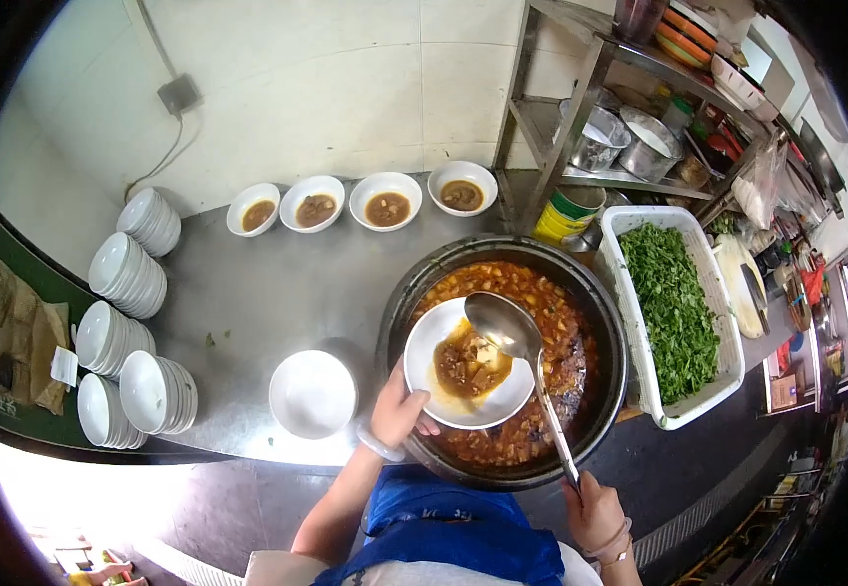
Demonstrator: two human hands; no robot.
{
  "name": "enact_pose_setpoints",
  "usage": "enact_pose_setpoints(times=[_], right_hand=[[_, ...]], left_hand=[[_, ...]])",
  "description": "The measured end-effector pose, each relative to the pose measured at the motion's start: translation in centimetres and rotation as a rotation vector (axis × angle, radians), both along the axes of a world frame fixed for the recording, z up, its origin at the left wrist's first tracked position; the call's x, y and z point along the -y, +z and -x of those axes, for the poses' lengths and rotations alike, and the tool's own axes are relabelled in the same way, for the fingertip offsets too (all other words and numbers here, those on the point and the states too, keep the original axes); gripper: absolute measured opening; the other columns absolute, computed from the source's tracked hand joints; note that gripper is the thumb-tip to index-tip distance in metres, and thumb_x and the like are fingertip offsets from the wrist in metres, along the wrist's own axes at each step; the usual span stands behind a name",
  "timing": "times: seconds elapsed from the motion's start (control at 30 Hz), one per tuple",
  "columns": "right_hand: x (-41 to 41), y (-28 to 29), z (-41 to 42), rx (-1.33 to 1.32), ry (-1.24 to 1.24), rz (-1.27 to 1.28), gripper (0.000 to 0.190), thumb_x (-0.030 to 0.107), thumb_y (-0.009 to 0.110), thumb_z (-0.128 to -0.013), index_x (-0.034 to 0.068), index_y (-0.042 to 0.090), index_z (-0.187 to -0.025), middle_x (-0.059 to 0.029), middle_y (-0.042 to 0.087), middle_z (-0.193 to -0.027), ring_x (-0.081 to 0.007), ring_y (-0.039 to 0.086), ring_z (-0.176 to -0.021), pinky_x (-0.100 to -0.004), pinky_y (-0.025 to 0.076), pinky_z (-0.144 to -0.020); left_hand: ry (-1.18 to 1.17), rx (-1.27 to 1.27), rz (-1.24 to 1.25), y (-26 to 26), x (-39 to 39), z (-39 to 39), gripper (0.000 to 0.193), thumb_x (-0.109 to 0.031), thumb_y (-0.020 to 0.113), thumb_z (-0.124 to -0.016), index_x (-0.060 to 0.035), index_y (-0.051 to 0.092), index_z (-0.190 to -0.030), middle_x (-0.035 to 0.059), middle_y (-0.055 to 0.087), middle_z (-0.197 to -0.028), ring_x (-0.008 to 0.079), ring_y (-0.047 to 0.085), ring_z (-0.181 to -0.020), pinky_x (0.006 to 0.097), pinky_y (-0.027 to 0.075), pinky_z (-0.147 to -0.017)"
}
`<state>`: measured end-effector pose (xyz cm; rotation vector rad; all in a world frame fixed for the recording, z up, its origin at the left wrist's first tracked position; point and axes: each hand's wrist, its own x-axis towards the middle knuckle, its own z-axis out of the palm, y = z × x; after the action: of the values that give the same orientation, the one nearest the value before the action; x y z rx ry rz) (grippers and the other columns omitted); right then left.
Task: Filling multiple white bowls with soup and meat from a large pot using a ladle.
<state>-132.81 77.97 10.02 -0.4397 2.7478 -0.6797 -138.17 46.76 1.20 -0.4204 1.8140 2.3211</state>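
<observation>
My left hand (399, 412) grips the near-left rim of a white bowl (424, 344), held over a large dark pot (392, 322). Brown sauce with chunks (471, 366) lies in the bottom of that bowl. With my right hand (594, 513) I hold a steel ladle (552, 417) by its handle end; its round head (501, 322) tilts over the far-right side of the bowl. Reddish-brown chunky stew (552, 315) fills the pot below. Left of the pot, an empty white bowl (313, 394) stands on the steel counter.
Several filled white bowls (386, 201) line the wall side of the steel counter (248, 293). Stacked white bowls (127, 275) stand at the left. Right of the pot sits a white plastic basket (614, 293) of chopped greens (666, 315). A metal shelf (578, 110) rises behind.
</observation>
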Motion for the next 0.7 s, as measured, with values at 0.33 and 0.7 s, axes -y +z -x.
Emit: enact_pose_setpoints(times=[0.33,0.7], right_hand=[[-0.7,1.7,3.6,1.056,-0.578,1.233,0.024,0.019,0.041,-0.095,-0.004,0.048,-0.101,0.0014,0.036,-0.05,-0.0065,0.031,-0.032,-0.0235,0.025,-0.03],[2.3,-11.8,6.6,-0.047,0.297,-0.227,0.025,0.022,0.046,-0.091,-0.002,0.048,-0.084,-0.0171,0.057,-0.057,-0.0336,0.06,-0.052,-0.0446,0.047,-0.047]], left_hand=[[0.135,-0.044,0.001,0.8,2.5,-2.7,0.066,-0.001,0.041,-0.081,-0.004,0.014,-0.141,0.0193,0.057,-0.104,0.0207,0.062,-0.05,0.0251,0.052,-0.041],[0.28,-0.049,0.021,2.0,4.0,-5.2,0.065,-0.001,0.041,-0.078,0.0,0.019,-0.138,0.0201,0.055,-0.106,0.0217,0.061,-0.048,0.0244,0.051,-0.039]])
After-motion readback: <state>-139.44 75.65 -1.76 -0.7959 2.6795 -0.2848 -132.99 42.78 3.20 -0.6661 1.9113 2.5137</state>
